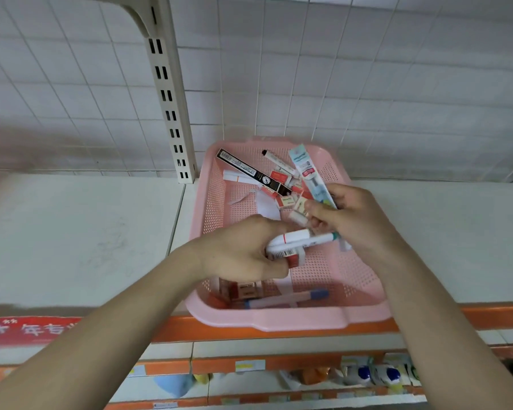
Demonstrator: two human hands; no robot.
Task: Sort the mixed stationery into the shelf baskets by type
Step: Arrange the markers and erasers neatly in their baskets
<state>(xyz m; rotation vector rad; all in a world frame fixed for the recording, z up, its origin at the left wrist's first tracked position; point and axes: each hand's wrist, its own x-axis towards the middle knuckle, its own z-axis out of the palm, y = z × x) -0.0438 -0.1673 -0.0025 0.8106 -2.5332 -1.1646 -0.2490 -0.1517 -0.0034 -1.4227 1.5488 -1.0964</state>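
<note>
Left hand (240,253) grips pens (296,240); right hand (356,220) pinches a packet (304,170). I advise holding types separate above the basket (267,321).

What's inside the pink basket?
A long black box, small erasers and a blue-capped pen lie in the pink basket. The left hand, gripping white pens, and right hand, gripping a packaged pen, cover its middle, hiding things underneath.

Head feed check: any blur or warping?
Head view: wide-angle warp bows the orange shelf edge and wall tiles; left margin smeared, red label blurred; pink basket, left hand gripping pens and right hand gripping a packaged pen fairly sharp; flat light, no glare.
</note>
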